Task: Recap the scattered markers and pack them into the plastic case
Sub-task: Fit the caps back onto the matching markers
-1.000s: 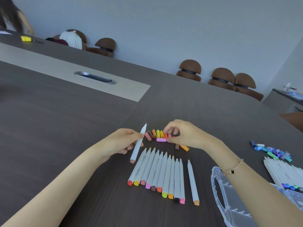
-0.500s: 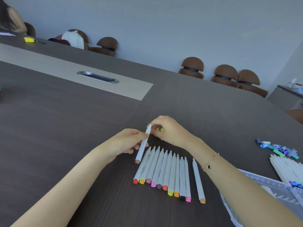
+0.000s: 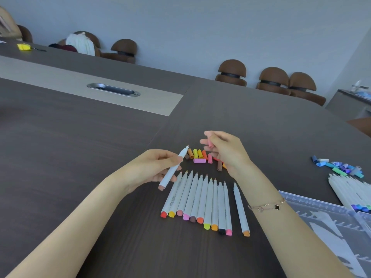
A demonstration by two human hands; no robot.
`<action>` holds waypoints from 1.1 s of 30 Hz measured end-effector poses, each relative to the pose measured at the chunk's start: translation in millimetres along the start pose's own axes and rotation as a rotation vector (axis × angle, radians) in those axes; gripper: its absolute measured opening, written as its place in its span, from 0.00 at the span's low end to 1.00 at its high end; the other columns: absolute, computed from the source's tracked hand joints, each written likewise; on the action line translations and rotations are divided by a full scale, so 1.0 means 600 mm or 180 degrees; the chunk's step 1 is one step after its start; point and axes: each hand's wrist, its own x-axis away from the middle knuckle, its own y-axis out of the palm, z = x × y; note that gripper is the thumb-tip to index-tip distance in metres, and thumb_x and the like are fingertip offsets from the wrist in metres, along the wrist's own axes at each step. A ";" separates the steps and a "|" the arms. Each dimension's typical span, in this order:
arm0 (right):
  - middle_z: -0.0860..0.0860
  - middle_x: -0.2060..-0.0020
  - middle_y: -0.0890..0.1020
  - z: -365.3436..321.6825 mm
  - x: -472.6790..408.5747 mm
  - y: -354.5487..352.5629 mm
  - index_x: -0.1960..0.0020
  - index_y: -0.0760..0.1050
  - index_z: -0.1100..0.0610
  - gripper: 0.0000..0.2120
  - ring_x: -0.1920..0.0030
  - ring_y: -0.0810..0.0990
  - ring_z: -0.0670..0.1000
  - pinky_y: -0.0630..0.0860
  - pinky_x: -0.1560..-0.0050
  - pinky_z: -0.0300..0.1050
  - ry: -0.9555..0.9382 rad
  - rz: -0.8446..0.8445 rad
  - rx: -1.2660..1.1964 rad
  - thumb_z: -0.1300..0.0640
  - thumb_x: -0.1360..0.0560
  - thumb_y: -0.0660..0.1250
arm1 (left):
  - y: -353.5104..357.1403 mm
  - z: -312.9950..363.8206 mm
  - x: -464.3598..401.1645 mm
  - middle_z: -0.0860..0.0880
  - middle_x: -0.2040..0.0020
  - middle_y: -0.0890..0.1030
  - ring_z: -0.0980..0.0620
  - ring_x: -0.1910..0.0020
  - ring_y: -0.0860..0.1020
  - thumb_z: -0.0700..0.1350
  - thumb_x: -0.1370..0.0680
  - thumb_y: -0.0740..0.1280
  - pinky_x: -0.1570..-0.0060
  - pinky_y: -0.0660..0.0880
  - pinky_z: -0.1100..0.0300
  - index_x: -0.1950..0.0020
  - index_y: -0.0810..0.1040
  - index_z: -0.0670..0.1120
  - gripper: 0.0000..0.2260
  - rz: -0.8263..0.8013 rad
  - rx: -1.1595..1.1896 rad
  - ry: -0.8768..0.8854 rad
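Hands above table, seemingly clear

The plastic case runs off the table's near right corner, the second bundle of markers is cut short there, and the right hand covers some caps.

Markers, caps & case on desk

Row of uncapped markers lies side by side at centre, tips pointing away, w/ one marker slightly apart on its right. Loose caps sit just behind the row. Left hand holds a marker above row's left end; right hand holds a cap over the loose caps. Plastic case at right front; 2nd bunch of markers behind it, more caps behind those.
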 end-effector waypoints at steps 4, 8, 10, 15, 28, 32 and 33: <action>0.57 0.52 0.85 0.007 0.009 0.010 0.47 0.78 0.65 0.11 0.54 0.85 0.51 0.82 0.54 0.40 0.0203 -0.0406 -0.0658 0.57 0.22 0.66 | -0.003 -0.002 -0.001 0.52 0.51 0.84 0.56 0.63 0.82 0.48 0.22 0.67 0.61 0.77 0.65 0.45 0.81 0.50 0.08 -0.0022 -0.0126 0.0060; 0.59 0.53 0.84 0.008 0.009 0.020 0.52 0.78 0.67 0.11 0.57 0.86 0.54 0.82 0.57 0.43 0.0246 -0.0597 -0.0624 0.58 0.22 0.65 | -0.006 -0.002 -0.003 0.55 0.52 0.84 0.57 0.63 0.81 0.48 0.23 0.67 0.59 0.77 0.65 0.47 0.82 0.52 0.07 -0.0007 -0.0225 0.0069; 0.59 0.53 0.84 0.009 0.008 0.022 0.52 0.78 0.67 0.11 0.57 0.86 0.55 0.82 0.56 0.44 0.0223 -0.0682 -0.0606 0.58 0.21 0.65 | -0.008 -0.003 -0.004 0.56 0.53 0.84 0.58 0.64 0.81 0.49 0.23 0.67 0.59 0.77 0.65 0.46 0.82 0.52 0.07 0.0016 -0.0248 0.0063; 0.58 0.52 0.84 0.014 0.009 0.023 0.50 0.77 0.68 0.11 0.54 0.85 0.55 0.82 0.53 0.46 0.0272 -0.0853 -0.0649 0.58 0.21 0.65 | -0.008 -0.004 -0.009 0.55 0.53 0.84 0.58 0.64 0.81 0.48 0.23 0.68 0.55 0.78 0.63 0.46 0.81 0.52 0.08 0.0050 -0.0242 0.0012; 0.53 0.53 0.86 0.000 0.008 0.013 0.47 0.79 0.63 0.12 0.53 0.85 0.50 0.82 0.51 0.43 0.0078 -0.0991 -0.0246 0.55 0.23 0.67 | -0.007 -0.003 -0.006 0.54 0.53 0.84 0.57 0.64 0.82 0.48 0.23 0.67 0.59 0.77 0.65 0.45 0.81 0.50 0.08 0.0070 -0.0289 0.0000; 0.53 0.54 0.86 -0.008 0.005 0.006 0.47 0.79 0.61 0.10 0.54 0.85 0.50 0.82 0.52 0.41 -0.0045 -0.0801 -0.0250 0.55 0.23 0.68 | -0.007 -0.004 -0.006 0.54 0.53 0.84 0.56 0.63 0.82 0.48 0.23 0.67 0.58 0.78 0.64 0.45 0.81 0.50 0.08 0.0074 -0.0268 0.0004; 0.53 0.54 0.86 -0.012 -0.001 -0.006 0.48 0.79 0.61 0.10 0.54 0.85 0.49 0.82 0.52 0.42 -0.0122 -0.0577 -0.0301 0.55 0.23 0.68 | -0.008 -0.004 -0.006 0.53 0.52 0.84 0.56 0.63 0.82 0.47 0.23 0.67 0.58 0.79 0.64 0.46 0.80 0.50 0.08 0.0096 -0.0264 0.0005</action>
